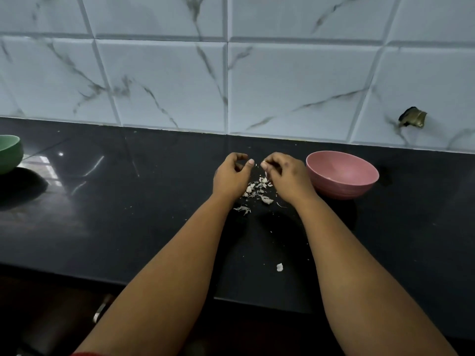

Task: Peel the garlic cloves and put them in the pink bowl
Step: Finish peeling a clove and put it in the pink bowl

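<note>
Both my hands hover over the black counter, just left of the pink bowl [343,168]. My right hand [286,173] pinches a small pale garlic clove [264,165] at its fingertips, and a strip of skin hangs below it. A small gap separates it from my left hand [231,174], whose fingers are curled and whose thumb points toward the clove; I see nothing held in it. A pile of papery garlic peels [257,188] lies under and between the hands. I cannot see anything inside the bowl except a tiny speck.
A lone white garlic scrap [279,267] lies nearer the counter's front edge [154,281]. A green bowl [9,152] stands at the far left. The marbled tile wall [167,80] runs along the back, with a broken hole [412,116] at the right.
</note>
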`<move>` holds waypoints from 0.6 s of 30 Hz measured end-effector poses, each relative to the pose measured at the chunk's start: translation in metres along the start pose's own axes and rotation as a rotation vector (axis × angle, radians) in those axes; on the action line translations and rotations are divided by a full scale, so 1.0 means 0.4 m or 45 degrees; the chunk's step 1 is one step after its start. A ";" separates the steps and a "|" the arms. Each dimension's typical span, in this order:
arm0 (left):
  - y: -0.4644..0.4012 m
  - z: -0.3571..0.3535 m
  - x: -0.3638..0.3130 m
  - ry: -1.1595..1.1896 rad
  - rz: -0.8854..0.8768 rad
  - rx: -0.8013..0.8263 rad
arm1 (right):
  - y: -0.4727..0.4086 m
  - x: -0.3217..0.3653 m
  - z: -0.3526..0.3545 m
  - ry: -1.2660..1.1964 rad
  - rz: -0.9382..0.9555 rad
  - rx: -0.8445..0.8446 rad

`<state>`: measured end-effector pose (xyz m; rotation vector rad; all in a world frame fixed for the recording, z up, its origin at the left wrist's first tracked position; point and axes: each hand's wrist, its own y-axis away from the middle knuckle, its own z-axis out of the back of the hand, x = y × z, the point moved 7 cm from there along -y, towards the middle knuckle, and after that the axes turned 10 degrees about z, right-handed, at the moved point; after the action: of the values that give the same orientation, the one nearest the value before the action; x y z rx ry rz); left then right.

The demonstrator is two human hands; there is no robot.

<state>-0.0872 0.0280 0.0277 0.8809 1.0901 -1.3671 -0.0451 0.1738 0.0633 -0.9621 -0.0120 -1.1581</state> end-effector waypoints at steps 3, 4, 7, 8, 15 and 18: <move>0.008 -0.019 -0.006 -0.055 -0.049 0.076 | 0.008 -0.016 0.010 -0.059 -0.075 -0.066; 0.012 -0.022 -0.008 -0.071 -0.063 0.086 | 0.010 -0.023 0.009 -0.032 -0.093 -0.070; 0.015 -0.023 -0.010 -0.110 -0.071 0.089 | 0.008 -0.047 0.019 0.107 -0.129 -0.090; 0.014 -0.023 -0.008 -0.123 -0.068 0.083 | 0.007 -0.054 0.026 0.150 -0.133 -0.096; 0.010 -0.018 -0.003 -0.137 -0.054 0.057 | 0.005 -0.051 0.026 0.063 -0.112 -0.081; 0.009 -0.018 -0.002 -0.102 -0.054 0.051 | -0.003 -0.062 0.025 0.069 -0.134 -0.051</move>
<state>-0.0841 0.0355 0.0260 0.8291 1.0282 -1.4513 -0.0526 0.1991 0.0589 -0.9743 0.0044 -1.2851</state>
